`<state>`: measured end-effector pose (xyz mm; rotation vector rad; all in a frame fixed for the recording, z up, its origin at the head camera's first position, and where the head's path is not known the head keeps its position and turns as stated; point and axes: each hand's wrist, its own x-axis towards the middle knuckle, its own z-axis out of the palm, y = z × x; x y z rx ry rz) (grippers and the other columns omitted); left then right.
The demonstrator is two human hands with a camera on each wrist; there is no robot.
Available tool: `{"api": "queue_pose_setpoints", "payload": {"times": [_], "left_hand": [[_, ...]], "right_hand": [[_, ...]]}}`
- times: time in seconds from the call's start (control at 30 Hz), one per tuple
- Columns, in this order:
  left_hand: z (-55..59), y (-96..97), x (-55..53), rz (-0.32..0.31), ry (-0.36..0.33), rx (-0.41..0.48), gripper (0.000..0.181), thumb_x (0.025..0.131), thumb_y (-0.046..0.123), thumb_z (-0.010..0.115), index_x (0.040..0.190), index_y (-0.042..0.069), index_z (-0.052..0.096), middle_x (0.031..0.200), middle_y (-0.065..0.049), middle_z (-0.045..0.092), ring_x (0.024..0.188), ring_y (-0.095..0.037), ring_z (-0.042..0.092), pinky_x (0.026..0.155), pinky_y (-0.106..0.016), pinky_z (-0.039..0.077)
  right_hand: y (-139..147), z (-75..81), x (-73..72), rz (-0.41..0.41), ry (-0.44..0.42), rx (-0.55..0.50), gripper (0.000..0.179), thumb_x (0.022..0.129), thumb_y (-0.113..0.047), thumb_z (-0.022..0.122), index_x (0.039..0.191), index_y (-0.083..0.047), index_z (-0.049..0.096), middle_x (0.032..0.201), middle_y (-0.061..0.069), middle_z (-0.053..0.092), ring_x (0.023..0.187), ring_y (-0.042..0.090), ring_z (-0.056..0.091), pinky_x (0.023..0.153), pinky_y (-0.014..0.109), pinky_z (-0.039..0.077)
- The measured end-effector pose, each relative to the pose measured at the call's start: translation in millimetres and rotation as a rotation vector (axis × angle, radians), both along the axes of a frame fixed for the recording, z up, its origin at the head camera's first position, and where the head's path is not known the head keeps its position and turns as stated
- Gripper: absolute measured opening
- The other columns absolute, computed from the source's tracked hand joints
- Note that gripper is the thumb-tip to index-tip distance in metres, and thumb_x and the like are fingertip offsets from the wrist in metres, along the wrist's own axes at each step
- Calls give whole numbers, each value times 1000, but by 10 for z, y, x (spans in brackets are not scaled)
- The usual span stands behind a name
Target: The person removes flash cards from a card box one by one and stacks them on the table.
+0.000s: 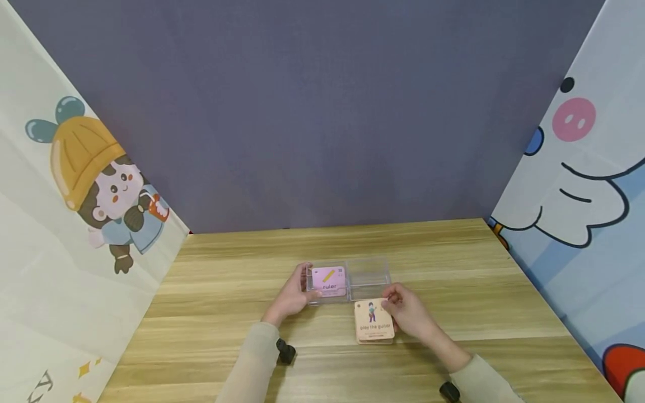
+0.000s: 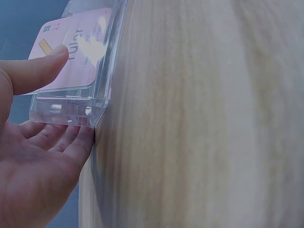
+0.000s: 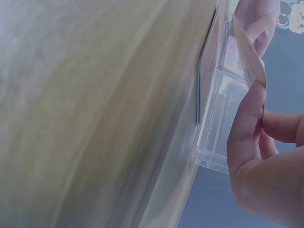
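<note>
A clear plastic box with two compartments lies on the table. Pink cards with a "ruler" card on top fill its left compartment; the right compartment holds no cards. My left hand grips the box's left end, fingers against the end wall and thumb over the ruler card, as the left wrist view shows. With thumb and fingers my right hand pinches the right edge of a peach "play the guitar" card. In the right wrist view this card is raised and tilted above other cards lying flat in front of the box.
The wood-grain table extends around the box. A grey panel stands along its back edge. Printed cartoon sheets flank it, a child in a yellow hat at left and a pig-nosed figure at right.
</note>
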<state>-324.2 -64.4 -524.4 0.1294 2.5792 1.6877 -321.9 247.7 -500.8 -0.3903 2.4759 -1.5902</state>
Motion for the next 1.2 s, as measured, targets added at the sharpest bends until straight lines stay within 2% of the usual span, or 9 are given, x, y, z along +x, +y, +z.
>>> {"api": "queue_pose_setpoints", "payload": {"times": [0.27, 0.5, 0.63, 0.77, 0.93, 1.03, 1.2], "left_hand": [[3, 2, 10, -5, 11, -6, 81, 89, 4, 75, 154, -2, 27, 139, -24, 50, 132, -46, 49, 113, -56, 39], [-27, -8, -3, -7, 11, -7, 82, 89, 6, 76, 155, 1, 28, 140, -23, 50, 133, -47, 48, 113, -56, 38], [-48, -13, -14, -3, 12, -7, 82, 89, 6, 76, 155, 1, 28, 138, -22, 51, 132, -45, 50, 113, -55, 39], [-34, -22, 6, -7, 18, -4, 81, 88, 5, 76, 154, 0, 28, 138, -22, 51, 131, -44, 51, 113, -54, 40], [-13, -54, 67, -20, 22, 6, 81, 88, 5, 76, 153, -2, 29, 137, -23, 51, 130, -45, 51, 112, -54, 40], [3, -76, 111, -24, 19, 7, 81, 88, 5, 77, 153, -1, 30, 137, -23, 51, 130, -45, 51, 112, -55, 40], [2, -115, 177, -39, 18, 1, 80, 88, 5, 76, 154, -1, 30, 138, -23, 51, 130, -45, 51, 112, -55, 40]], "right_hand": [[-7, -40, 7, -4, -6, 40, 11, 94, 4, 64, 103, -1, 61, 81, 7, 60, 59, 17, 56, 45, 25, 48], [-21, -57, 35, 20, -39, 17, 12, 94, 4, 64, 105, 1, 60, 80, 8, 58, 51, 18, 54, 41, 30, 50], [-25, -81, 34, 17, -48, 41, 12, 94, 3, 64, 105, -1, 61, 80, 8, 57, 52, 18, 54, 41, 30, 50], [-41, -93, 56, -1, -29, 96, 12, 94, 1, 66, 104, -2, 62, 79, 6, 58, 55, 17, 54, 45, 28, 49], [-82, -77, 150, -26, 43, 209, 11, 91, 0, 69, 100, -3, 64, 77, 3, 56, 64, 16, 52, 57, 27, 45], [-119, -63, 211, -33, 74, 262, 11, 90, -1, 70, 98, -4, 65, 77, 2, 55, 66, 15, 51, 57, 27, 44], [-191, -41, 307, -52, 77, 307, 10, 89, -1, 70, 97, -3, 65, 77, 2, 55, 64, 15, 51, 56, 27, 45]]}}
